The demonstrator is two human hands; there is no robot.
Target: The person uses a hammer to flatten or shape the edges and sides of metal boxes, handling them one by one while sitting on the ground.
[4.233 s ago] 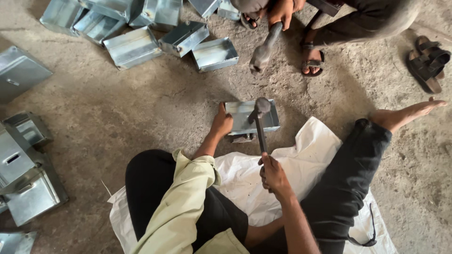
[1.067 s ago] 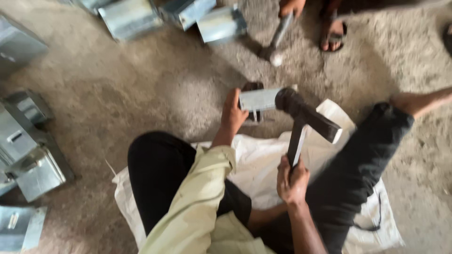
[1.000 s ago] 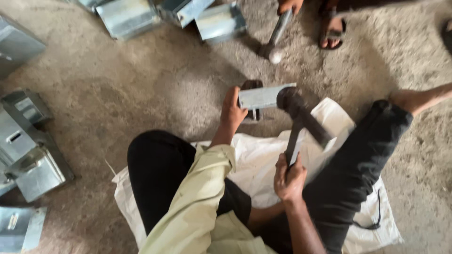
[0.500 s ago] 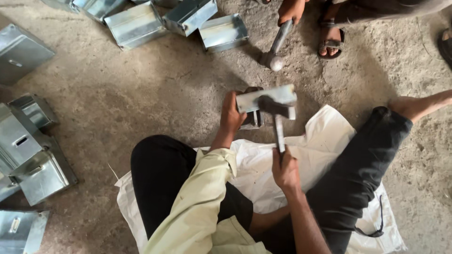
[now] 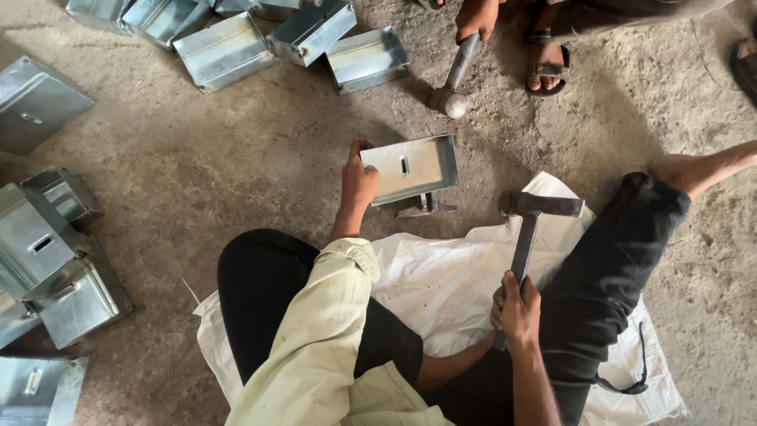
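Note:
My left hand (image 5: 359, 180) grips the left edge of a shallow sheet-metal tray (image 5: 412, 167) with a small slot in its middle. The tray rests on a dark metal block (image 5: 419, 207) on the floor. My right hand (image 5: 516, 308) is closed around the handle of a hammer (image 5: 530, 222), whose dark head lies to the right of the tray, off the metal and over the white sack (image 5: 441, 292) I sit on.
Several finished metal boxes (image 5: 225, 49) lie at the top left and a stack (image 5: 51, 260) sits at the left edge. Across from me another person's hand (image 5: 475, 16) holds a round-headed hammer (image 5: 451, 85) on the floor, with a sandalled foot (image 5: 544, 57) beside it.
The hammer was raised, then came down on the tray, and now has drawn back to the right of it. My left hand has kept its hold on the tray.

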